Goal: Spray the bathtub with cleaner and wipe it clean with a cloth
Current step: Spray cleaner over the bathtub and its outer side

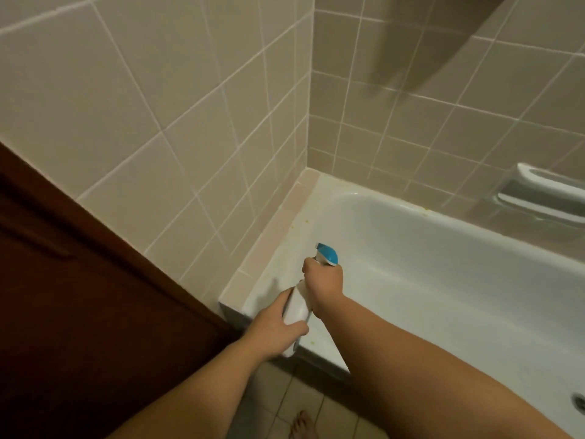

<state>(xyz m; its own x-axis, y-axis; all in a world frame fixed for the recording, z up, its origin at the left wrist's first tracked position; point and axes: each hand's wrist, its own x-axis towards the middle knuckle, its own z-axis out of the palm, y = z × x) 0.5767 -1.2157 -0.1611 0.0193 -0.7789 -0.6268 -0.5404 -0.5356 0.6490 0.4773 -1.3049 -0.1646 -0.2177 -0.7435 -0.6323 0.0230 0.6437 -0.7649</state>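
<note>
right hand (324,282): curled round neck of spray bottle (297,307), under blue nozzle (327,253)
left hand (278,327): grips bottle's white body, just below right hand
bathtub (427,274): beneath and right of grip; bottle over its corner rim

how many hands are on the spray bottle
2. The left hand grips the white body of the spray bottle low down; the right hand grips its neck just under the blue nozzle, over the near corner of the bathtub.
</note>
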